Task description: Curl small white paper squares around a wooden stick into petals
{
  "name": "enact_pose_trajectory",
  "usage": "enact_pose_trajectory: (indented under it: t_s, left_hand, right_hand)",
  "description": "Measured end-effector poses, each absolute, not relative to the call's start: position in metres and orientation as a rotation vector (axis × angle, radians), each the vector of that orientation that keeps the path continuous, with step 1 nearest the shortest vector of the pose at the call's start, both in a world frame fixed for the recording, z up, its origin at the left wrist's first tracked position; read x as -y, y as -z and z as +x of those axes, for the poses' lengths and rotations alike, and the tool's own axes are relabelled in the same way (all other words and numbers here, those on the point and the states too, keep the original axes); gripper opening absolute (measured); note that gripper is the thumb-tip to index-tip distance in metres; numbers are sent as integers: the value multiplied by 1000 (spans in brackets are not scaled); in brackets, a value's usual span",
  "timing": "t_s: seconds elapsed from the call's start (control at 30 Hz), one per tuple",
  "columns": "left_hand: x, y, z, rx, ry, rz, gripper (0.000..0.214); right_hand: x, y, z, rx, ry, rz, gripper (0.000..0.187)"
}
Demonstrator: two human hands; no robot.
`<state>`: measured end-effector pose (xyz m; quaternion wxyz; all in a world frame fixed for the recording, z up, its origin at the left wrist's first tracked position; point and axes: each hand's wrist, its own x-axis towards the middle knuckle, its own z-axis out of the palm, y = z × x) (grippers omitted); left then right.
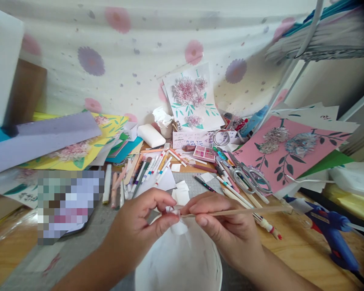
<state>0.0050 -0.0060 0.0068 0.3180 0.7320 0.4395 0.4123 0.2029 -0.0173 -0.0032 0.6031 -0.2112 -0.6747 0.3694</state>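
Note:
Just above a white bowl (177,264), my left hand (136,228) pinches a small piece of thin white paper (178,227) between thumb and fingers. A slim wooden stick (262,210) lies across my right hand (233,232), closed around it, with its long end pointing right. The stick's other end meets the paper at my left fingertips; my fingers partly hide the contact. Small white paper pieces (181,194) lie on the grey mat behind my hands.
Markers (150,169), scissors (248,173) and a pink palette (204,153) crowd the table's middle. A blue glue gun (330,230) lies at right, a pixelated phone-like object (69,208) at left. Paper-flower pictures on white (212,87), pink (324,137) and yellow sheets (94,155) surround them.

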Motion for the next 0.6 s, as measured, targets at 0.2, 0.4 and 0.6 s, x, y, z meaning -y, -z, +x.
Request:
enact_pose_trajectory:
  t_s: [0.2, 0.4, 0.6]
  left_hand:
    - [5, -9, 6, -1160, -1241, 2033, 8]
    - [13, -14, 5, -1048, -1132, 2237, 17]
    - [12, -11, 8, -1083, -1101, 2217, 11]
  right_hand:
    - [17, 2, 202, 1464, -882, -560, 19]
    - [19, 2, 201, 1490, -845, -548, 23]
    - [21, 2, 198, 1552, -817, -479, 34]
